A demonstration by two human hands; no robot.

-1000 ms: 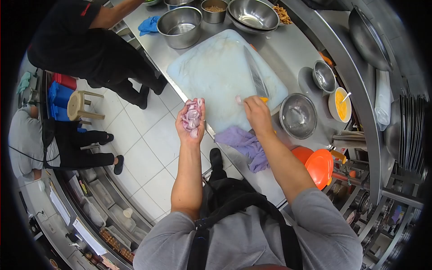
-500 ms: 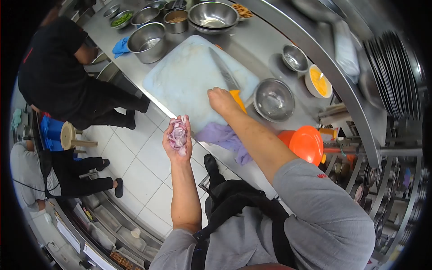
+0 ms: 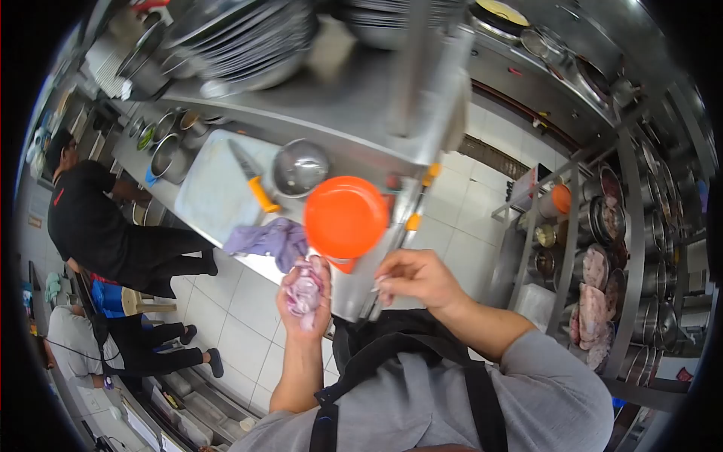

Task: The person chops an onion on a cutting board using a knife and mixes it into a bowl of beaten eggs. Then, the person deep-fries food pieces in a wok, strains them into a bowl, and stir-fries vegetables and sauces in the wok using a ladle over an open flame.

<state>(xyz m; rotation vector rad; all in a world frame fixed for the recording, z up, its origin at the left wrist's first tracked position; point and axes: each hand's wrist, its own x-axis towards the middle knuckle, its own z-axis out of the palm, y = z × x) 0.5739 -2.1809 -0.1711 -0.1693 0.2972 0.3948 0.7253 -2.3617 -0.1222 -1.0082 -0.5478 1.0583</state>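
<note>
My left hand [image 3: 325,320] is cupped palm up around a pile of sliced red onion [image 3: 303,292], just in front of the counter edge. To its right, my right hand [image 3: 422,277] pinches a small pale sliver [image 3: 377,285] that looks like onion. Beyond both hands sits a round orange container [image 3: 346,217]. A crumpled purple cloth [image 3: 267,242] lies to its left. Farther back, a knife with a yellow handle [image 3: 263,194] rests on the white cutting board [image 3: 215,181], next to a steel bowl [image 3: 300,167].
A steel shelf with stacked plates [image 3: 241,53] overhangs the counter [image 3: 135,154]. On the right stands a metal rack [image 3: 561,264] with bowls and bagged food. Two other people are at the left, one in a black shirt [image 3: 86,200] and one in grey [image 3: 74,339].
My view has turned right. My right hand has left the cutting board and now pinches a sliver near the counter's right end. My left hand still holds the onion, now before the orange container.
</note>
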